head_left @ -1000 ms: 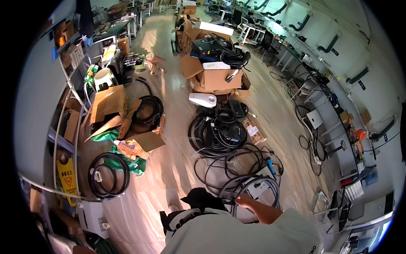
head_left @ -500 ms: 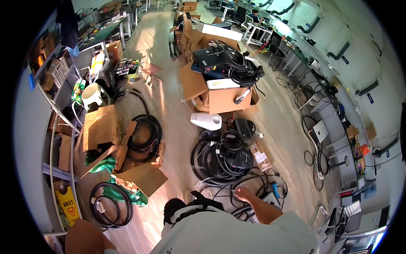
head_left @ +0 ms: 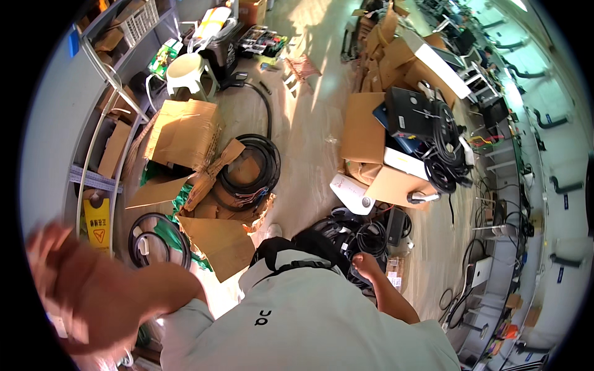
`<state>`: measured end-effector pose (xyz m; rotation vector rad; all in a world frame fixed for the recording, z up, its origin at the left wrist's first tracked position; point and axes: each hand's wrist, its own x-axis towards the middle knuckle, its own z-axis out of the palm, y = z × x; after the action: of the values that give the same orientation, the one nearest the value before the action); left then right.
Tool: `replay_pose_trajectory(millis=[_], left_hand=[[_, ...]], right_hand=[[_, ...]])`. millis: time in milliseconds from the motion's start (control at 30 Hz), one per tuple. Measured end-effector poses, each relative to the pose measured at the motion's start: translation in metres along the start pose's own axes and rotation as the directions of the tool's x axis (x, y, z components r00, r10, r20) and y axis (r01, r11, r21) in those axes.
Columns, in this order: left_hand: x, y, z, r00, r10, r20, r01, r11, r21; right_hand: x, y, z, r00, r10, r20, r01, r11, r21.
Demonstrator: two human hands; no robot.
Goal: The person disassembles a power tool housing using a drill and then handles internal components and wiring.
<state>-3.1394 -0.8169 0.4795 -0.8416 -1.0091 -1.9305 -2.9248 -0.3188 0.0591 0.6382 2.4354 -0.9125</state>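
Note:
At the left edge my left hand (head_left: 68, 284) is raised and smeared by motion, so its fingers cannot be read. It is nearest to the yellow floor sign (head_left: 98, 224) by the shelf. My right hand (head_left: 367, 266) is closed in front of my body; whatever its fingers hold, if anything, is hidden. Beyond that hand, a pile of coiled black cables (head_left: 370, 238) lies on the floor, partly covered by my body. Beside the pile are a dark box-shaped device (head_left: 396, 226) and a small brown carton (head_left: 395, 267).
Left of me lie torn cardboard (head_left: 216, 244), a large black cable coil (head_left: 250, 167) and a smaller coil (head_left: 159, 241). Ahead right, an open carton (head_left: 362, 127) holds a black box (head_left: 411, 113) and cables (head_left: 447, 148); a white device (head_left: 352, 193) sits nearby. A white stool (head_left: 185, 71) stands farther left.
The view has swung, so the cartons and cable pile sit farther right. My left hand has come up into view at the left. My right hand stays closed near the cables.

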Motion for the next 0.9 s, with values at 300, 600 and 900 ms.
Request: replay_pose_trajectory(millis=[300, 600, 900], left_hand=[[-0.097, -0.330, -0.033, 0.608, -0.754, -0.249, 0.725, 0.401, 0.560], [-0.254, -0.452, -0.183, 0.208, -0.761, -0.615, 0.402, -0.507, 0.763], [-0.330, -0.527, -0.133, -0.567, -0.245, -0.786, 0.621, -0.754, -0.214]], right_hand=[[0.225, -0.066, -0.120, 0.997, -0.041, -0.059, 0.046, 0.995, 0.086], [0.475, -0.215, -0.267, 0.967, -0.252, 0.022, 0.251, 0.967, 0.044], [0.696, -0.335, -0.362, 0.945, -0.318, 0.081, 0.324, 0.944, -0.067]])
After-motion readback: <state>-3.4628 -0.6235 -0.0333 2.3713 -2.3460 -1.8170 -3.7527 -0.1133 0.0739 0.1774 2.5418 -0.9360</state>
